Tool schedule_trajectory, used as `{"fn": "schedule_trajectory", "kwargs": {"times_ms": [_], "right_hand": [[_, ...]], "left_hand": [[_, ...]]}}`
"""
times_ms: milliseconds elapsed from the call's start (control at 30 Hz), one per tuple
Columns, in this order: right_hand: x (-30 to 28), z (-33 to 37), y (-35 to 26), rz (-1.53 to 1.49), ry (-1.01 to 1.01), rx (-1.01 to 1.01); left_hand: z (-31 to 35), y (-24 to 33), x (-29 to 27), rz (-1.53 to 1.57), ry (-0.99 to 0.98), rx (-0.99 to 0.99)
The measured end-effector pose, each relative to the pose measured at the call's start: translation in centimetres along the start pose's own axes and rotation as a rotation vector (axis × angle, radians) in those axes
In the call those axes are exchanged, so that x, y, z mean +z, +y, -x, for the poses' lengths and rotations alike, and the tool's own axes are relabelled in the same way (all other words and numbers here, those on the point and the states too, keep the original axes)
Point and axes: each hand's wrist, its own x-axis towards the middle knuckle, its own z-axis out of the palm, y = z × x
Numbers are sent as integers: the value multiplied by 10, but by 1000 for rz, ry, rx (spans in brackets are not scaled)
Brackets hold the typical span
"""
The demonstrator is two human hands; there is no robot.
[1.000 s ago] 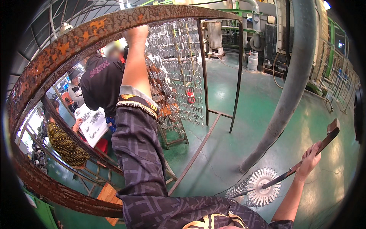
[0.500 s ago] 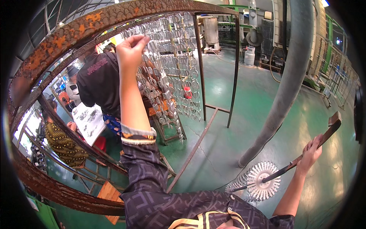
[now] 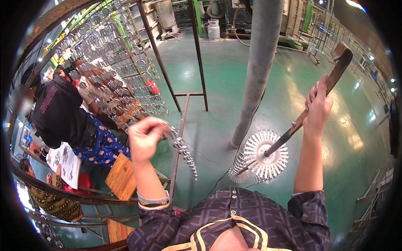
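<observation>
My left hand [image 3: 146, 136] is closed at chest height, thumb and fingers pinched on the upper end of a strand of small shiny metal pieces [image 3: 184, 150]. The strand dangles from it, curving down to the right. My right hand [image 3: 318, 106] is wrapped round a long dark bar [image 3: 338, 69] with a blocky bent end at the top. Below this hand the bar slants to a white disc [image 3: 264, 152], ringed with many narrow metal pieces. A smaller-looking second disc [image 3: 240, 175] sits behind it, with rows of metal pieces hanging round both.
Many rows of metal pieces [image 3: 104, 79] hang on a rack at left. A person in a dark top [image 3: 58, 111] stands there; another sits by a white board [image 3: 69, 165]. A thick grey post [image 3: 261, 62], wooden stools [image 3: 121, 175] and a gas cylinder [image 3: 213, 29] stand around.
My left hand has come down from the hanging rows and now has a strand dangling from it. The view has swung right. My right hand still grips the bar, now held higher in view.
</observation>
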Motion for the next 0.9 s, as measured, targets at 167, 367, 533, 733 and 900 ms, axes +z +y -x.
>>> {"fn": "schedule_trajectory", "kwargs": {"times_ms": [167,367,533,733,900], "right_hand": [[-2,-3,-6,1,2,3],[6,-4,-13,8,-1,9],[6,-6,-18,-12,-26,20],[9,-8,-23,-13,-30,14],[9,-8,-25,-31,-28,13]], "left_hand": [[43,-28,56,101,-294,-26],[77,-78,101,224,-578,-67],[99,-117,142,194,-656,-89],[118,-143,175,171,-660,-144],[126,-154,185,91,-608,-63]]}}
